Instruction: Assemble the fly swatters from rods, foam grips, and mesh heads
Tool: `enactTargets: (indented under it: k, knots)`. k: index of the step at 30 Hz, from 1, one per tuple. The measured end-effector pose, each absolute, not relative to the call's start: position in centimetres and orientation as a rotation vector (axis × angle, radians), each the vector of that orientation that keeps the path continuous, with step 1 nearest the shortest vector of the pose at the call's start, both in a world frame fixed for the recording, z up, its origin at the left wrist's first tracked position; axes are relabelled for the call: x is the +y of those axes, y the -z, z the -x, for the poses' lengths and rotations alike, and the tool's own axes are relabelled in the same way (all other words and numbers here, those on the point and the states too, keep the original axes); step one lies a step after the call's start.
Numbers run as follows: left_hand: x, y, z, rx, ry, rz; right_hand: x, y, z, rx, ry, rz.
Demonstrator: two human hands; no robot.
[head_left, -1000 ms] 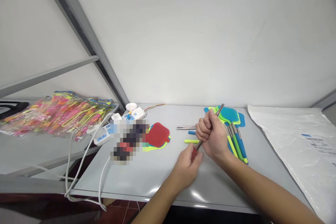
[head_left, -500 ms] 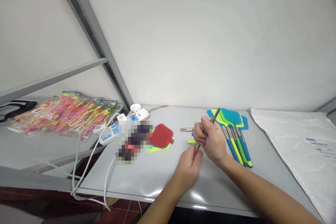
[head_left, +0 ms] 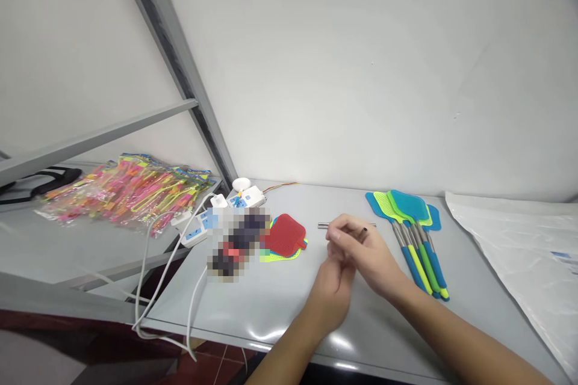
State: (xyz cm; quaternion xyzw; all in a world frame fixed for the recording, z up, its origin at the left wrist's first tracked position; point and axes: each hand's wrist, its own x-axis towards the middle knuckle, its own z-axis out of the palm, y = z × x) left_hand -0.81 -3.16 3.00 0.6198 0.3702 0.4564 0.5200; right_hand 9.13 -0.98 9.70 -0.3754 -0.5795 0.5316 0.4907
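My right hand [head_left: 363, 249] is curled round a thin metal rod [head_left: 365, 230], and only the rod's dark tip shows past the fingers. Just below, my left hand [head_left: 333, 283] is closed against the right one. It grips the rod's lower part, which the fingers hide. Behind the hands, loose metal rods [head_left: 323, 225] lie on the grey table. To the right is a fanned stack of fly swatters [head_left: 418, 240] with mesh heads and blue, green and yellow grips. Left of the hands lie loose swatter heads [head_left: 285, 234], a red one on top.
A blurred dark object [head_left: 239, 246] and white power strips [head_left: 246, 198] with cables are on the left of the table [head_left: 253, 307]. A white plastic bag [head_left: 510, 246] covers the right side. Packaged colourful items [head_left: 135, 192] pile up on the left shelf, beyond a metal post [head_left: 180, 66].
My right hand has turned and its fingers have loosened slightly; less of the rod sticks out above it. The left hand has come up close under it. The view has shifted slightly left.
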Motion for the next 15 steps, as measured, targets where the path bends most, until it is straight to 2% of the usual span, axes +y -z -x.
enactTargets:
  k: [7, 15]
  knots:
    - [-2.8, -1.6, 1.3, 0.956, -0.92, -1.458, -1.1, -8.2, -8.2, -1.265, -1.281, 0.941]
    - [-2.9, -2.1, 0.8, 0.848, -1.057, -1.382, -0.9, -6.2, -7.8, -1.295, -1.312, 0.906]
